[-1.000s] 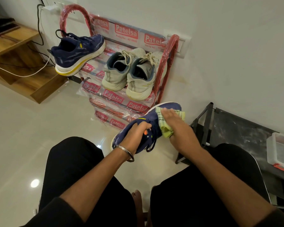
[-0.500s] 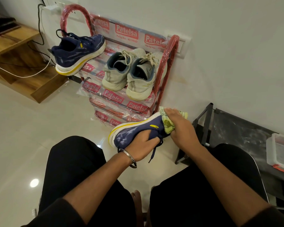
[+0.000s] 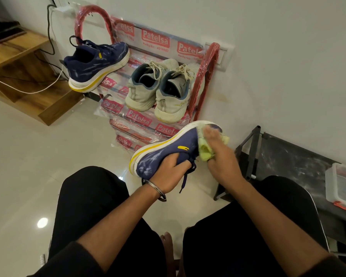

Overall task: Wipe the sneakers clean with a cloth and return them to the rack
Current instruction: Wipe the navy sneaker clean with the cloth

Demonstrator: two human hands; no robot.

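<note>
A navy sneaker point(image 3: 168, 148) with a white and yellow sole lies on its side above my knees. My left hand point(image 3: 169, 172) grips it at the collar, a lace dangling below. My right hand point(image 3: 218, 156) holds a light green cloth point(image 3: 205, 151) and presses it against the shoe's toe end; the hand is blurred. The matching navy sneaker point(image 3: 97, 63) rests on the top left of the red rack point(image 3: 210, 76). A pair of pale grey sneakers point(image 3: 160, 90) sits beside it on the rack.
A wooden shelf unit point(image 3: 18, 76) with cables stands at the left. A black low stand point(image 3: 288, 156) at the right carries a clear plastic box point(image 3: 342, 186). The glossy tile floor point(image 3: 28, 156) spreads to the left of my legs.
The held sneaker has turned from upper-facing to its side, sole edge toward the rack. My right hand with the cloth has slid along toward the toe.
</note>
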